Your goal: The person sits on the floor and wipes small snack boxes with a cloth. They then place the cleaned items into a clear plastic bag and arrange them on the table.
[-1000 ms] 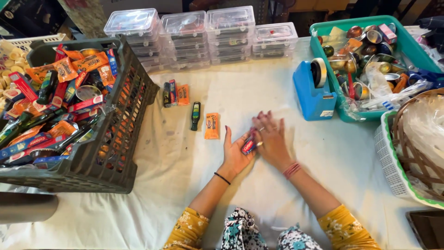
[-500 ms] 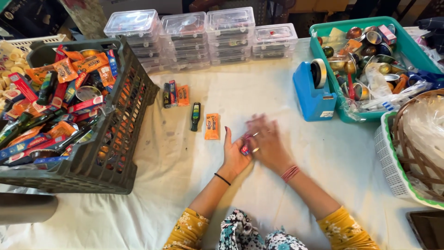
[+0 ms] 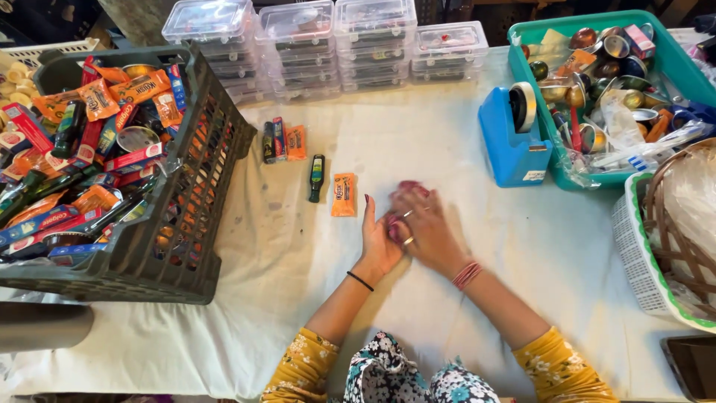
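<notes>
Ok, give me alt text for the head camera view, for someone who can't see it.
Two hands meet over a white cloth table: the left hand and right hand press together around a small red item, blurred. An orange packet lies just left of them; a dark crate of packets sits far left, a blue tape dispenser at right.

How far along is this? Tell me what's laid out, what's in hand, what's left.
Laid out on the white cloth: a row of three packs, a dark bottle, an orange sachet. In hand: the left hand and right hand meet over a small reddish item; blur hides the grip. Likely left: the grey crate, full of packets.
</notes>
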